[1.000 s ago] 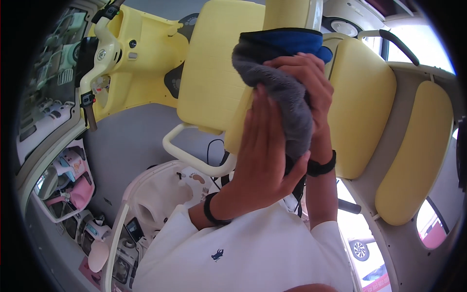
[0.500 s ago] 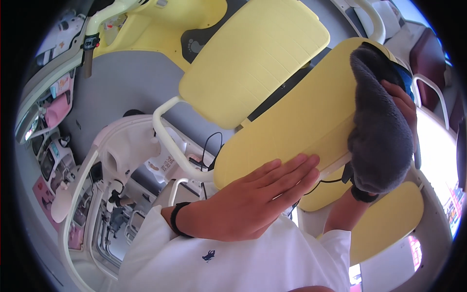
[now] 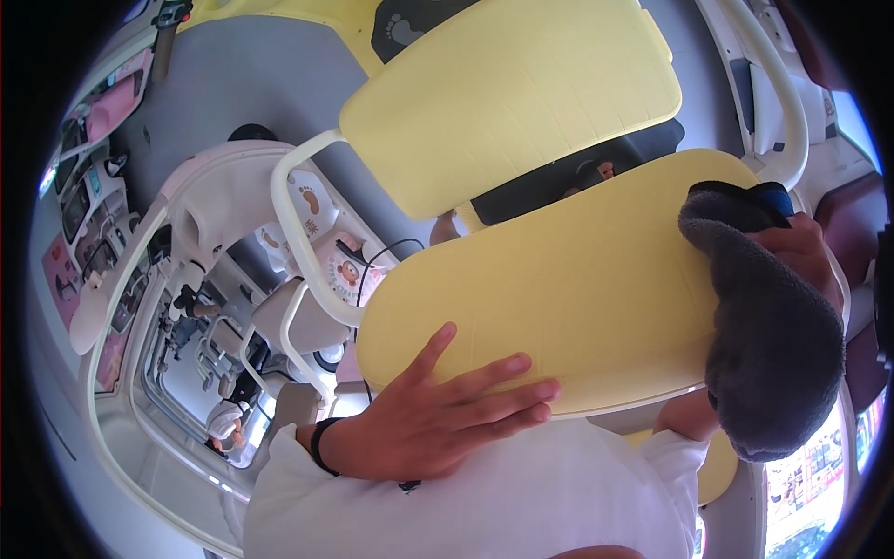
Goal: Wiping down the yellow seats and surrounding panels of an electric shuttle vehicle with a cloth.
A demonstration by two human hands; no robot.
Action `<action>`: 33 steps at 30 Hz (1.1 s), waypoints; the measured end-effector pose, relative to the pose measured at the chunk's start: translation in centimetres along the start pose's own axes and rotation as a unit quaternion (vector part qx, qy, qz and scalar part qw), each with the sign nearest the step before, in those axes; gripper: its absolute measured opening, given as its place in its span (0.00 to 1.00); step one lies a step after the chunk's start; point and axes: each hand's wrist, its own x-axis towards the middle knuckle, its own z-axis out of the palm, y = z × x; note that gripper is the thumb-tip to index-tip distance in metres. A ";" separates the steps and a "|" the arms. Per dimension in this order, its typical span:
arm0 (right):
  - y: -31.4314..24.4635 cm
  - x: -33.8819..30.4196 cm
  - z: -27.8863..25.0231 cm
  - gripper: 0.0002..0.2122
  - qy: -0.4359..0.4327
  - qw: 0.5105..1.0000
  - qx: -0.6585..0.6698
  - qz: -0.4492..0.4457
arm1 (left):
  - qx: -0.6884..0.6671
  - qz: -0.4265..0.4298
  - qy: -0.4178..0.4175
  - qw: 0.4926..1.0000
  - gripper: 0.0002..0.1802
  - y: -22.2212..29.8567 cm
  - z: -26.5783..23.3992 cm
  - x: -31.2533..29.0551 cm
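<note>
A long yellow padded seat (image 3: 559, 289) with rounded ends lies across the front of me. My left hand (image 3: 447, 410) is over its near left edge, palm down and fingers spread, holding nothing; contact with the pad is hard to judge. At the seat's right end, my right hand (image 3: 808, 250) grips a dark grey plush cloth (image 3: 773, 345). Part of the cloth rests on the seat corner and the rest hangs down over the near side. Some of the right hand's fingers are hidden behind it.
Beyond stands another yellow seat piece (image 3: 521, 93), with a black base (image 3: 596, 172) between the two. White tubular rails (image 3: 296, 224) curve at the left and right. A thin black cable (image 3: 363, 270) loops beside the left rail. At the upper left is a handlebar grip (image 3: 166, 47).
The view has shifted, so the seats sit differently in it. My left hand's fingers have spread and it lies further left along the near edge. The cloth remains in my right hand.
</note>
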 end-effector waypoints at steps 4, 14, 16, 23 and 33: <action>-2.4 1.8 -2.0 0.14 -0.135 0.988 -0.025 -0.071 | 0.030 -0.049 0.106 0.993 0.25 1.0 1.4 0.3; -0.5 0.5 -0.9 0.16 -0.070 0.926 -0.049 -0.368 | 0.214 0.030 0.539 0.814 0.13 -1.0 5.9 -0.2; -2.5 -0.5 0.3 0.17 -0.072 0.942 0.091 -0.314 | 0.267 0.066 0.596 0.754 0.13 -2.0 6.4 -0.1; -4.0 0.2 3.4 0.31 0.151 0.928 -0.014 -0.341 | 0.295 0.027 0.683 0.668 0.04 0.2 8.0 1.4; -14.6 -5.2 10.4 0.17 0.342 0.908 -0.151 -0.190 | 0.306 0.040 0.711 0.632 0.09 -0.1 7.5 0.9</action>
